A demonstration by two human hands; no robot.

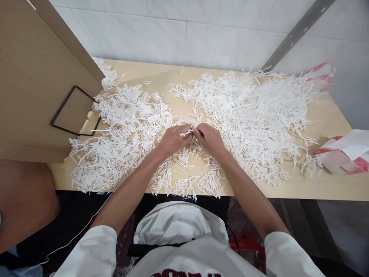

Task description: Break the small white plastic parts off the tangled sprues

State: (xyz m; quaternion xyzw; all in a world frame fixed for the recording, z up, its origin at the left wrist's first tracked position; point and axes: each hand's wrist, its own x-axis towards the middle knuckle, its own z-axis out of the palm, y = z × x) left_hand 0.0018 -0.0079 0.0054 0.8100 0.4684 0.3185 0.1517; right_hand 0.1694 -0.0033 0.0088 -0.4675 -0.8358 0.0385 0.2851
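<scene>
My left hand (173,139) and my right hand (211,139) meet over the middle of a light wooden table (317,184). Together they pinch a small white plastic piece (188,132) between their fingertips. A large heap of white plastic branched strips (253,111) covers the table to the right of my hands. Another heap of the same white strips (121,134) lies to the left. Short loose white sticks (187,181) are scattered between my forearms near the front edge.
A wooden board with a black rectangular frame (75,111) stands at the left. A red and white plastic bag (346,154) lies at the right edge, another bag (319,75) at the back right. A white tiled wall (184,30) runs behind the table.
</scene>
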